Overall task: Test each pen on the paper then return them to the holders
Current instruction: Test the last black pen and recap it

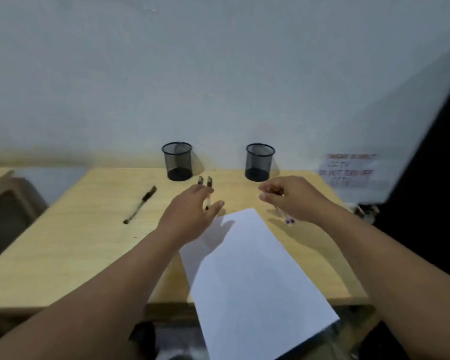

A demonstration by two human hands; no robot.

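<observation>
A white sheet of paper (244,268) lies slanted on the wooden table (63,242), its near end hanging over the front edge. Two black mesh holders, the left holder (177,161) and the right holder (259,162), stand at the back by the wall, and both look empty. My left hand (192,211) reaches with relaxed fingers over two black pens (205,183) lying in front of the left holder. With curled fingers, my right hand (289,196) grips purple-capped pens (289,220) whose ends stick out below the palm. One more black pen (140,203) lies alone at the left.
A pale wall rises right behind the holders, with a blurred printed notice (348,170) at the right. A brown chair back (5,203) stands left of the table. Dark clutter sits past the table's right edge.
</observation>
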